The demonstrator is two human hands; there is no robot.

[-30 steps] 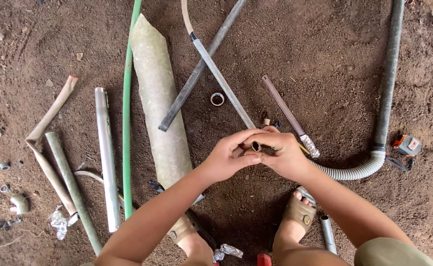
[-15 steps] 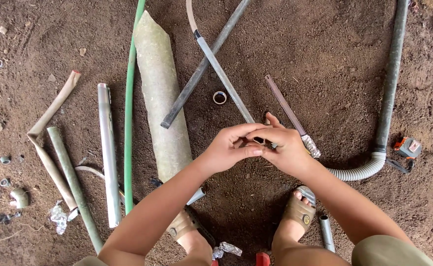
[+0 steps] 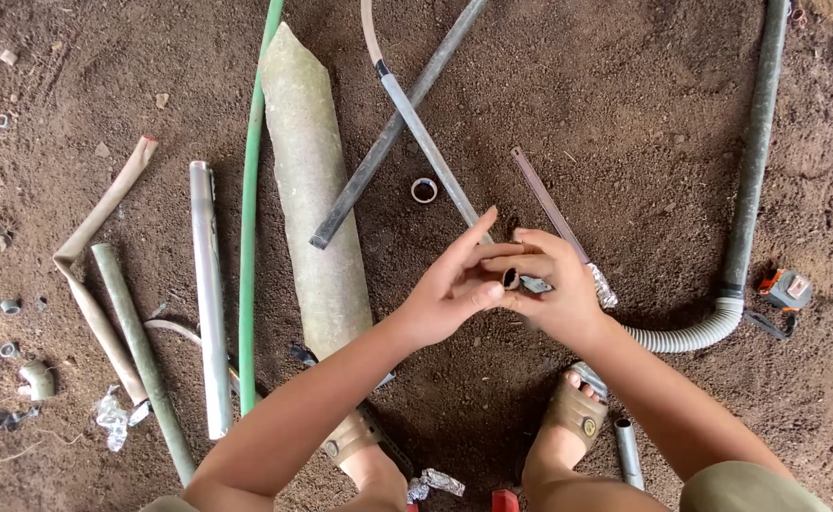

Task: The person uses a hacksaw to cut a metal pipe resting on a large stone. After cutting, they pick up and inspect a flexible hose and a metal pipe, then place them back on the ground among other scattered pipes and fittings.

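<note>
My two hands meet above the dirt floor, in the middle of the head view. My right hand [image 3: 554, 289] grips a small dark tubular pipe fitting [image 3: 521, 281] with its round opening turned toward me. My left hand [image 3: 454, 289] touches the same fitting with thumb and fingertips, while its index and middle fingers stretch up and away. Just behind the hands lies a long grey pipe [image 3: 426, 142] running diagonally. A small ring [image 3: 423, 190] rests on the soil beyond them.
A wide pale pipe [image 3: 312, 190], a green hose [image 3: 249, 218], a grey pipe [image 3: 206, 294] and bent tubes [image 3: 90, 284] lie left. A corrugated grey hose [image 3: 743, 218] curves right, near an orange tape measure [image 3: 786, 287]. My sandalled feet [image 3: 573, 412] are below.
My left hand's fingers have opened and extended upward off the fitting, which has turned so its round opening faces me. Both hands stay in about the same place.
</note>
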